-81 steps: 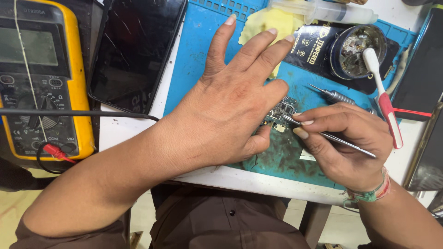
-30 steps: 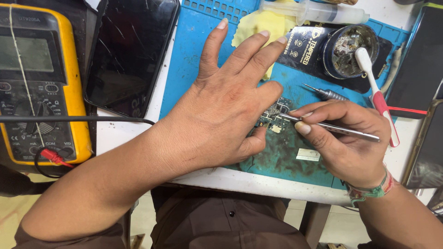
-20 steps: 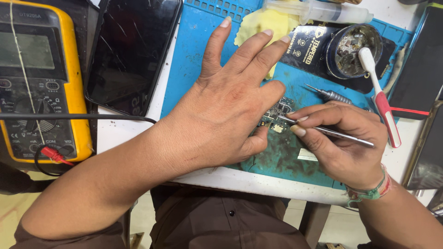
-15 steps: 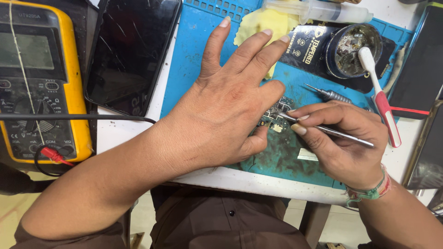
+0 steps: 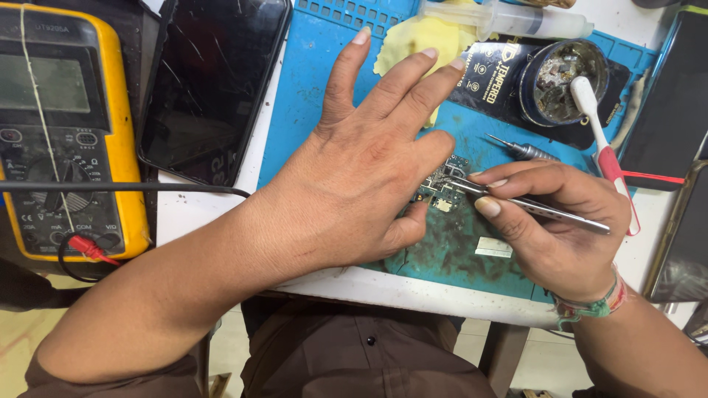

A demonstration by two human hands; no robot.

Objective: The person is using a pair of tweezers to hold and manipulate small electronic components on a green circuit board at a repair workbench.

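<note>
Both hands unmoved; tweezers (image 5: pixel 531 206) still on board (image 5: pixel 446 188).

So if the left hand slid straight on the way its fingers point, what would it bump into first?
Probably the crumpled yellow cloth: the left hand points up-right across the blue mat, fingertips already at the cloth's edge.

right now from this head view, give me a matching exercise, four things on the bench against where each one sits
Things:
1. multimeter
2. dark phone
3. tweezers
4. toothbrush

Places:
a. in the right hand, tips on the small circuit board
b. far left edge
c. head resting on the round tin
d. between the yellow meter and the blue mat

Pairs: 1-b, 2-d, 3-a, 4-c
</note>
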